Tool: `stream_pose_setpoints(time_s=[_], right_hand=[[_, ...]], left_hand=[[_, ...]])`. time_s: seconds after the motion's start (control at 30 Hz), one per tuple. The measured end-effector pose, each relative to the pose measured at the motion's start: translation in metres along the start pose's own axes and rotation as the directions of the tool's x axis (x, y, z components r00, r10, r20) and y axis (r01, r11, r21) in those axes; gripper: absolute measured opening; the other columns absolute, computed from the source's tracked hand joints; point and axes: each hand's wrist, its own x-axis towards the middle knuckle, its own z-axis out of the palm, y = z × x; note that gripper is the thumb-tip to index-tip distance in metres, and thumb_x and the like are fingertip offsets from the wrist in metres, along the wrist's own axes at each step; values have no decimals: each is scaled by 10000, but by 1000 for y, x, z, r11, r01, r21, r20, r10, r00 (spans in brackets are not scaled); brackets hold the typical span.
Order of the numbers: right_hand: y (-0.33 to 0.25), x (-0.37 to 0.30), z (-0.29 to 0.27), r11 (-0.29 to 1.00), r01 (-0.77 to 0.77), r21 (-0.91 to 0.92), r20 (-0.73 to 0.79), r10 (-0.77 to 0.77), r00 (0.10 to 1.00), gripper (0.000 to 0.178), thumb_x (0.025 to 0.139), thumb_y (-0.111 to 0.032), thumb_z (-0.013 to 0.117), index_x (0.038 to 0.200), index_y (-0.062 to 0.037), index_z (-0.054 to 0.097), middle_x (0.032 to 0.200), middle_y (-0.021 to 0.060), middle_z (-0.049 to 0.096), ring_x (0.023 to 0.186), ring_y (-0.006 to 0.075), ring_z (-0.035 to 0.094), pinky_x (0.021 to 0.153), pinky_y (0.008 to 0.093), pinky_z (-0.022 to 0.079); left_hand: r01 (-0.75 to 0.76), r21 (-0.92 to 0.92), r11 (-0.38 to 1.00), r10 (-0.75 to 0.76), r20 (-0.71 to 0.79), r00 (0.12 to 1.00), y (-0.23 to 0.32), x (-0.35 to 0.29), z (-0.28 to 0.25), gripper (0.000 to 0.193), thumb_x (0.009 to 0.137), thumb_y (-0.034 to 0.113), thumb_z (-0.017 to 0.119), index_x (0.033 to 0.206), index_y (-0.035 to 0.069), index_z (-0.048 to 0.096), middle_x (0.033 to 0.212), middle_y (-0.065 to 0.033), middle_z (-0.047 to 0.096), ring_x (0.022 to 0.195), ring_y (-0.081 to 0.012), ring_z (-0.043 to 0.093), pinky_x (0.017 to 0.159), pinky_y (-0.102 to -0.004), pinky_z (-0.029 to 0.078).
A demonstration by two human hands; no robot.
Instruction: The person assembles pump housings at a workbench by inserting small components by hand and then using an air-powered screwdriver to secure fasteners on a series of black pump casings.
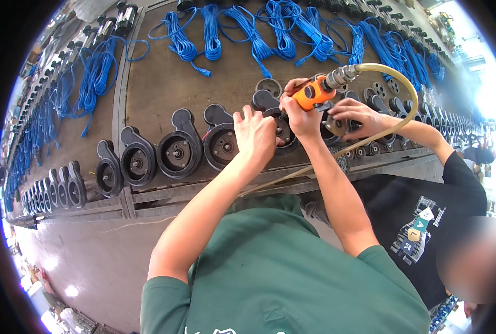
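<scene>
My right hand [302, 114] is closed around an orange air tool [313, 93], its metal hose fitting pointing up and right. The tool's front end is hidden. My left hand [256, 133] is at a black round housing [286, 133] with a metal shaft at its centre, its fingers bent at the rim and partly hidden. Left of that hand, another black housing [221, 145] stands on edge, a short neck at its top. A co-worker's hand [356, 118] is just right of the tool, by a small metal part.
A pale hose [409, 89] loops from the tool and runs back under my right forearm. Several similar housings [178, 153] line the bench's near edge. Bundles of blue cable [251, 36] lie across the far side. A co-worker in a black shirt [415, 217] is close at my right.
</scene>
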Motion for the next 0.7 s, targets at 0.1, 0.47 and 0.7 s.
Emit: stream_pose_setpoints(time_s=[0.1, 0.47, 0.7], right_hand=[[0, 5, 1, 992, 19, -121, 41, -14, 999, 207, 783, 59, 650, 979, 13, 604, 879, 43, 662, 732, 81, 618, 676, 229, 502], [1, 13, -10, 971, 87, -221, 99, -66, 993, 197, 856, 23, 617, 1047, 31, 569, 784, 43, 622, 645, 106, 603, 600, 239, 502], [-2, 17, -2, 1000, -17, -23, -26, 16, 1000, 170, 797, 62, 639, 956, 23, 595, 787, 40, 628, 618, 79, 589, 570, 219, 482]], left_hand=[[14, 14, 1000, -15, 10, 1000, 2, 2, -2, 403, 630, 449, 866, 831, 109, 788, 959, -71, 698, 1080, -273, 563, 944, -469, 420], [3, 21, 1000, -3, 21, 1000, -1, 13, 0, 384, 608, 458, 870, 777, 127, 774, 916, -70, 713, 1032, -275, 584, 888, -454, 416], [-6, 3, 1000, 6, -38, 999, 1, 13, 6, 401, 598, 455, 872, 772, 111, 763, 904, -79, 709, 1018, -288, 589, 886, -468, 412]])
